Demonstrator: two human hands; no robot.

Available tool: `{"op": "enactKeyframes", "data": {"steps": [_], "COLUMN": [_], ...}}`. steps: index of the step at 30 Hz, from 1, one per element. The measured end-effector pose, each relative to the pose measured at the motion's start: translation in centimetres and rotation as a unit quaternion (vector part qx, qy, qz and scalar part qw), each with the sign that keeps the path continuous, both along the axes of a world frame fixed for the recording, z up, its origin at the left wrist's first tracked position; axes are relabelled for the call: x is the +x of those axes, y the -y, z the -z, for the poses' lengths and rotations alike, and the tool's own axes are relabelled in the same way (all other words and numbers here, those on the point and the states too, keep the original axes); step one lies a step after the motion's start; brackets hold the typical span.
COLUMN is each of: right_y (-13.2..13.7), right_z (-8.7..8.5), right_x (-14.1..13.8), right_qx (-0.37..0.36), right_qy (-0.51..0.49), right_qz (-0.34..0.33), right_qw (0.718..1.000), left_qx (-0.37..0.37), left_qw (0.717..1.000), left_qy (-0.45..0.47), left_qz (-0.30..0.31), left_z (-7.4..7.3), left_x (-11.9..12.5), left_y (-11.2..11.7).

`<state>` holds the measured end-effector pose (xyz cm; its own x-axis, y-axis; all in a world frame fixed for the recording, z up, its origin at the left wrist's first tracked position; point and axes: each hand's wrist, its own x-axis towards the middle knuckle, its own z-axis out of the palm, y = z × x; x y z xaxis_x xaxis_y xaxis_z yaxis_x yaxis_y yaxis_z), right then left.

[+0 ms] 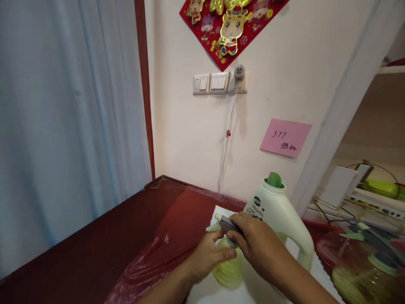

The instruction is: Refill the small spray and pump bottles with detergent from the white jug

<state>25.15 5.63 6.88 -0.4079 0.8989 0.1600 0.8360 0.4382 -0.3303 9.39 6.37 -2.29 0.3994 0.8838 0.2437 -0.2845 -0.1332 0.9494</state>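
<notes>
A small ribbed spray bottle [228,272] with yellow-green contents stands on a white sheet [202,291]. My left hand [210,257] is closed around its upper part, just below the top. From the other side my right hand [253,238] grips the grey and pale green spray head [225,223], fingers wrapped over it. Whether the head is fully seated on the neck is hidden by my hands. Right behind them stands a large pale green jug [286,215] with a handle, its threaded mouth uncapped and a green spout showing inside.
Another spray bottle [370,274] with yellowish liquid and a grey head stands at the lower right. Shelves [392,97] with a power strip [376,203] and cables are beyond it. A red plastic cover [171,236] lies on the table, and a blue curtain [72,105] hangs left.
</notes>
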Motion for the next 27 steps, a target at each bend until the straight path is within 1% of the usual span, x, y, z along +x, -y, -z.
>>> {"op": "enactKeyframes", "data": {"steps": [4,7,9,15,19,21,23,24,26,27], "right_y": [0.1,0.1,0.1,0.0,0.1,0.3,0.5,0.7,1.1,1.4], "right_z": [-0.1,-0.1,0.0,0.3,0.4,0.3,0.1,0.0,-0.1,-0.1], "right_x": [-0.1,0.1,0.2,0.3,0.1,0.0,-0.1,-0.1,-0.2,-0.3], "right_qx": [-0.007,-0.009,-0.009,0.002,0.006,0.009,0.012,0.016,0.027,0.032], "right_qy": [0.003,0.002,-0.003,-0.011,-0.002,-0.003,-0.009,-0.014,-0.024,-0.028], "right_qz": [0.007,0.01,0.009,0.004,0.012,0.018,0.021,0.023,0.025,0.026], "right_qw": [1.0,1.0,1.0,1.0,1.0,1.0,1.0,0.999,0.999,0.999], "left_qx": [-0.018,-0.025,-0.022,0.007,0.011,0.006,0.004,0.005,0.031,0.034], "left_qw": [0.999,0.997,0.998,0.999,0.998,0.997,0.994,0.989,0.976,0.971], "left_qy": [0.039,0.038,0.021,-0.016,-0.026,-0.039,-0.079,-0.109,-0.178,-0.209], "left_qz": [-0.031,-0.061,-0.063,-0.043,-0.062,-0.067,-0.081,-0.095,-0.118,-0.11], "left_z": [-0.6,-0.8,-0.7,0.0,0.4,0.9,1.7,2.3,3.8,4.6], "left_x": [1.3,1.8,1.5,0.5,0.3,-0.2,-1.1,-1.7,-3.0,-3.6], "left_y": [0.4,0.4,0.2,-0.7,-0.3,0.2,0.8,1.0,1.1,1.0]}}
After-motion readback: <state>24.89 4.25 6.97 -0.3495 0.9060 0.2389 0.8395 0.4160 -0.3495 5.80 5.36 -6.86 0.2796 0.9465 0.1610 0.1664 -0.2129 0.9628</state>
